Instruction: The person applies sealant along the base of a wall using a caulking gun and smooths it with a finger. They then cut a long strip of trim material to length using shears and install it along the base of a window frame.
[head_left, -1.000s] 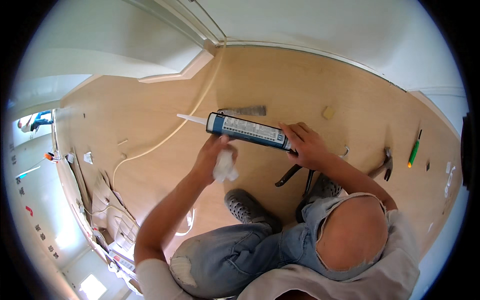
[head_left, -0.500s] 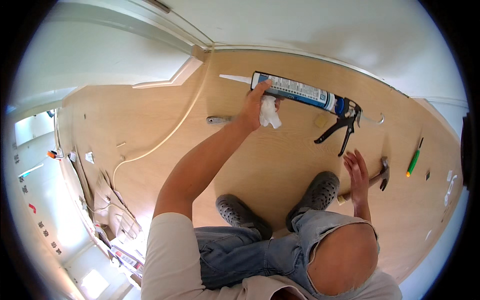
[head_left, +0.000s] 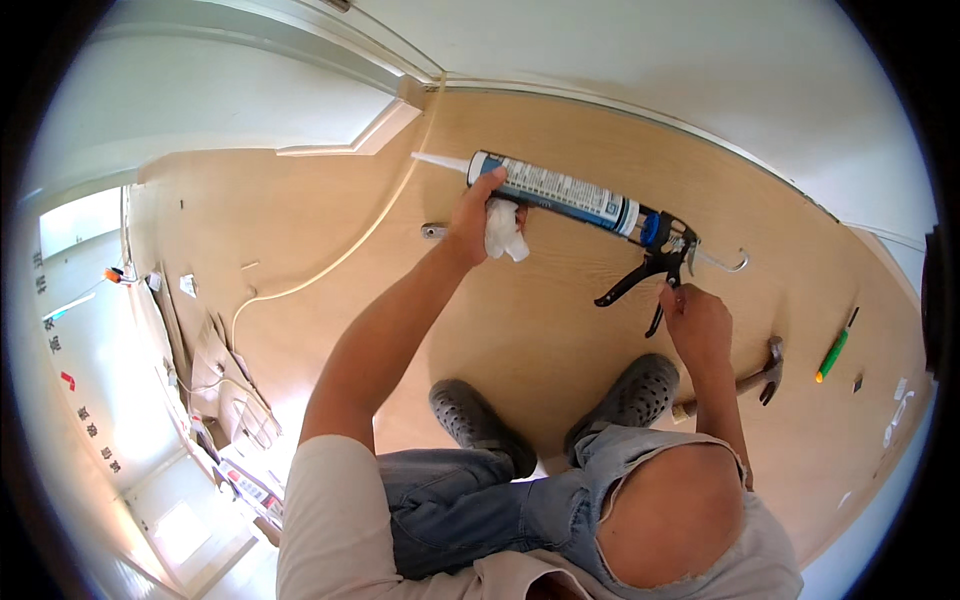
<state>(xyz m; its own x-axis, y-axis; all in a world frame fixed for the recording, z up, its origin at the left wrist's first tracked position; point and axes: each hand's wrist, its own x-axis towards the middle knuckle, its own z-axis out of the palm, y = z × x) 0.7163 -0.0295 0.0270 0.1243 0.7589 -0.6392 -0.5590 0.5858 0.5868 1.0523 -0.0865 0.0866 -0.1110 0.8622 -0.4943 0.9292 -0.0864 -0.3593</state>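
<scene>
A caulking gun [head_left: 666, 257] with a blue and white cartridge [head_left: 560, 195] is held up in front of me, its white nozzle [head_left: 435, 160] pointing left and its hooked rod to the right. My left hand [head_left: 480, 218] is closed around the front of the cartridge, with a crumpled white tissue or cloth [head_left: 507, 236] also bunched in it. My right hand [head_left: 697, 320] is closed on the gun's black trigger handle. A metal tool [head_left: 433, 231] lies on the floor, partly hidden behind my left hand.
The wooden floor [head_left: 520, 310] bears a hammer [head_left: 770, 370], a green-handled screwdriver [head_left: 833, 355] and a pale cable [head_left: 340, 265]. My shoes [head_left: 625, 400] stand below my hands. A white wall [head_left: 640, 45] with trim runs along the top; cardboard [head_left: 210, 365] and clutter lie at the left.
The gun has risen to above my feet, showing its handle. My right hand left the cartridge and has moved onto the handle. My left hand rose and took hold of the cartridge's front.
</scene>
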